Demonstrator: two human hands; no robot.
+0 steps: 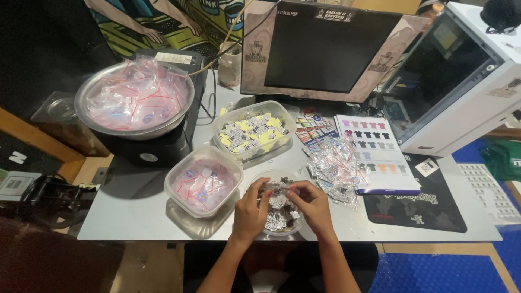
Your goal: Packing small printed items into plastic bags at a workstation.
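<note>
Both hands meet over a small round clear plastic bowl [282, 225] that stands near the front edge of the flat grey table [135, 209], almost at the middle. The left hand [251, 212] and the right hand [313, 205] have their fingers bent inward, and together they pinch a small shiny piece [278, 196] above the bowl; what the piece is exactly I cannot tell, because it is too small. The bowl is filled with many little glossy black and silver pieces. Just left of it stands a rounded clear plastic tub [203, 182] with thin, crinkled transparent bags that have red strips. To the right of the hands lies a loose heap of shiny packed pieces [334, 168], partly on a white sheet with rows of small coloured shirt pictures [380, 157]; beside it is a black mat [423, 209] with some free surface. Further back a rectangular clear container [254, 130] holds yellow and white paper cards. At far left a wide round metal basin [134, 100], smooth and reflecting, holds more of the bags and rests on a black box-like device [157, 146]. Behind all stands a dark flat monitor [325, 49], and at right a white machine case [461, 81]. The table has open room at the front left corner.
</note>
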